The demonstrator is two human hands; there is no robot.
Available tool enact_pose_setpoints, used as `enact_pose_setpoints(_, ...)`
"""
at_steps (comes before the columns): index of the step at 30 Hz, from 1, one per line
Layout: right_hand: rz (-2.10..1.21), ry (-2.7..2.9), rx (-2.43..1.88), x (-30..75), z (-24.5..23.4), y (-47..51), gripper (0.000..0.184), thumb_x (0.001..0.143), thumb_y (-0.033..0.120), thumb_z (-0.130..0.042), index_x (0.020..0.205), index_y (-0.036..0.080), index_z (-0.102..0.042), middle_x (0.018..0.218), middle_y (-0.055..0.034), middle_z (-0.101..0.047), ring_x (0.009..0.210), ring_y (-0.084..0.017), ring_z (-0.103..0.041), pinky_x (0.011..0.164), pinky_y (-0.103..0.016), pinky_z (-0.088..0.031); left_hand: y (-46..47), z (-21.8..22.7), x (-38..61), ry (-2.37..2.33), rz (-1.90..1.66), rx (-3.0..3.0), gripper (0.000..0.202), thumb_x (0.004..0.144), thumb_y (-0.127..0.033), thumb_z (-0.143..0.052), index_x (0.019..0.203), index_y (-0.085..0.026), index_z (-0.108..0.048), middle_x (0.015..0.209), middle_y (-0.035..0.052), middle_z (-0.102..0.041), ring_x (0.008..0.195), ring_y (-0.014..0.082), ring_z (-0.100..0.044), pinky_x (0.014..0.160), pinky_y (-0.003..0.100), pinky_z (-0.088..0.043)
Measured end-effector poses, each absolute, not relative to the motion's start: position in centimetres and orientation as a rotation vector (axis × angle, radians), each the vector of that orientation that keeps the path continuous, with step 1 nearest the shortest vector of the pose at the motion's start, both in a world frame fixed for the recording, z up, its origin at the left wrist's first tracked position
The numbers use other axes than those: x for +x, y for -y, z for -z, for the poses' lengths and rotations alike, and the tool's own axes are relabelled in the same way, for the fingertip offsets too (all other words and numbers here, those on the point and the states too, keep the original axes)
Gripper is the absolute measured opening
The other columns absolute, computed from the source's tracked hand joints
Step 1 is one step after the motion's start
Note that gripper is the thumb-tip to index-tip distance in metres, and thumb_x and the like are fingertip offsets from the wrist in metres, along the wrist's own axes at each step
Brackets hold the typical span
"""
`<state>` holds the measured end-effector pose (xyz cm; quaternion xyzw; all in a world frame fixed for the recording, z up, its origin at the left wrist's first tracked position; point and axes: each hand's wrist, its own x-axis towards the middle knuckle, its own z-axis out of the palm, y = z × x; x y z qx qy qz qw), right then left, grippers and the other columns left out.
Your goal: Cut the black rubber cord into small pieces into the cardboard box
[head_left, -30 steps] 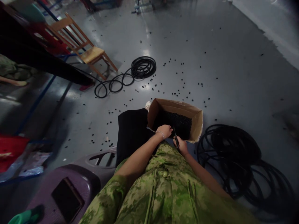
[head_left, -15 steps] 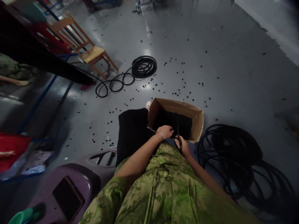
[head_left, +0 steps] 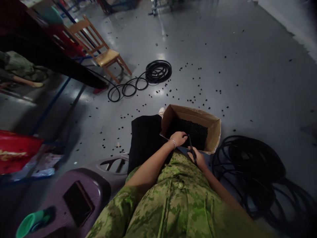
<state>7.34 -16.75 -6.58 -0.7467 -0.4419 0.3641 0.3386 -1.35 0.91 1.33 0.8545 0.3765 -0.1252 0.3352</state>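
My left hand (head_left: 179, 138), with a bracelet at the wrist, is closed in a pinch over the near side of an open cardboard box (head_left: 215, 135). A small black piece seems to show at its fingertips, hard to make out against the dark contents. My right hand (head_left: 198, 157) is wrapped round a long thin dark tool (head_left: 192, 151), possibly scissors, its tip pointing up toward my left fingertips. Many small black pieces (head_left: 194, 129) fill the bottom of the box, which sits close against my body.
Black hose lies in a coil (head_left: 158, 71) ahead and in a larger pile (head_left: 255, 158) at right. Small black bits dot the floor. At left are a wooden chair (head_left: 109, 57), a standing person's leg (head_left: 81, 71), and a purple stool (head_left: 99, 185) bearing a phone (head_left: 78, 203) and green cup (head_left: 31, 223).
The whole view has shifted slightly, so everything sits further right. The dark tool's tip is now closer to my left fingertips; both hands stay over the box's near edge.
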Motion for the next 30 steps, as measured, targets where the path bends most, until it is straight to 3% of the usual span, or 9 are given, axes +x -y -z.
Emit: enact_pose_setpoints(30,-0.947,1.167,-1.901,7.4,6.7,16.9,0.039,0.082,0.042,-0.052,0.117,0.024,-0.059,0.093,-0.0037,-0.071,0.082,-0.020,-0.067,0.076,-0.029,-0.052,-1.0,-0.2,-1.5,-0.922,0.188,2.108,0.028,0.086,-0.026,-0.050,0.099,-0.014,-0.072,0.073,0.0034,-0.071,0.068,0.0134,-0.062,0.069,0.022,-0.046)
